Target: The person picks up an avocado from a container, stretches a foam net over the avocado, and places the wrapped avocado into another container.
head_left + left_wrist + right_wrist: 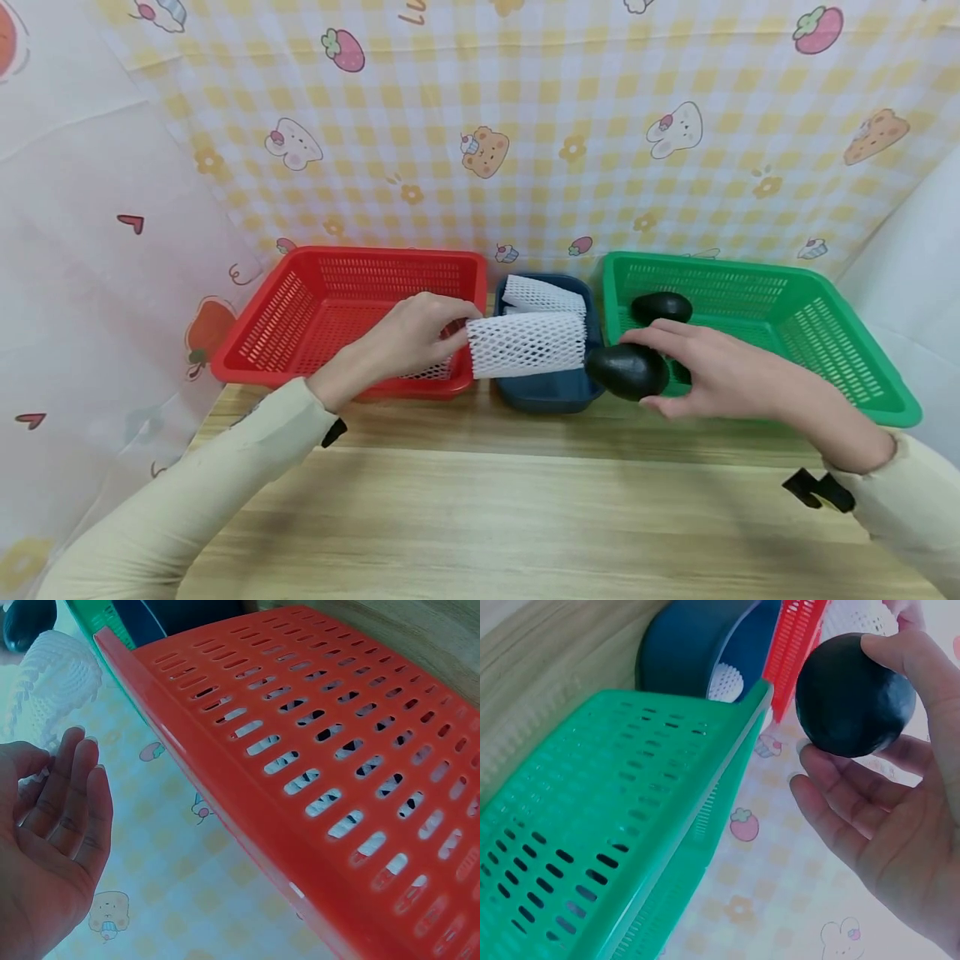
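Observation:
A white foam net sleeve (527, 345) is pinched at its left end between the thumb and fingers of my left hand (411, 337). It lies level above the dark blue bin (551, 393). My right hand (723, 371) grips a dark avocado (628, 372) by its rounded end. The avocado's narrow end points left, right at the sleeve's open right end. In the right wrist view the avocado (853, 696) sits between thumb and fingers. Further white foam sleeves (543, 294) lie in the blue bin under the held one.
A red basket (348, 387) stands left of the bin, with netted white foam (431, 372) showing inside near its front. To the right is a green basket (813, 325) holding another avocado (662, 307). A checked cloth (525, 100) hangs behind; the wooden table (510, 517) extends in front.

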The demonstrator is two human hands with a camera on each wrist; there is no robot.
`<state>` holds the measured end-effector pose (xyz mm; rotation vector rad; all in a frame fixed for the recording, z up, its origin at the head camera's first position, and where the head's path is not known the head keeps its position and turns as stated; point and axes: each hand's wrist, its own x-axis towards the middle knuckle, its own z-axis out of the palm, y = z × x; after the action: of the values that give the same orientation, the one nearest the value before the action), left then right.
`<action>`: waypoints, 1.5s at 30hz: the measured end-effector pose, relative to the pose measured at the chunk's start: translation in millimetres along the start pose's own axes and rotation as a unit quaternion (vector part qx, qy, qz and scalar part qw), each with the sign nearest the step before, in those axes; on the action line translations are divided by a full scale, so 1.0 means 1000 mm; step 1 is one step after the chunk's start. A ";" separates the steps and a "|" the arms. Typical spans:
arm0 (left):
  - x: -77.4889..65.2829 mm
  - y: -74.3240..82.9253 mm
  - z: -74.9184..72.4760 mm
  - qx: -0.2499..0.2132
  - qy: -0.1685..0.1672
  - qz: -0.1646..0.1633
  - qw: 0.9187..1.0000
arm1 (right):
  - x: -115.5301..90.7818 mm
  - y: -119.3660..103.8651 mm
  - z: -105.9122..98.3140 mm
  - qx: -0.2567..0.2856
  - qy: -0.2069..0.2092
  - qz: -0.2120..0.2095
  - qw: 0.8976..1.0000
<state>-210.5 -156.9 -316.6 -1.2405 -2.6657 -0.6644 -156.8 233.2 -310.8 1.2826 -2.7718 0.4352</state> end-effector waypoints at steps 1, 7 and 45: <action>0.000 0.000 0.000 -0.001 0.000 0.001 1.000 | 0.000 0.001 -0.001 0.000 0.007 -0.001 1.000; 0.000 -0.001 0.001 -0.008 -0.002 0.002 1.000 | 0.000 0.006 -0.004 -0.001 0.032 0.005 0.999; 0.005 0.000 0.005 -0.031 0.009 0.006 0.999 | 0.022 0.017 0.010 -0.038 0.083 -0.014 0.996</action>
<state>-213.7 -151.0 -319.9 -1.2599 -2.6397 -0.7577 -183.3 224.1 -320.6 1.2086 -2.6052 0.4106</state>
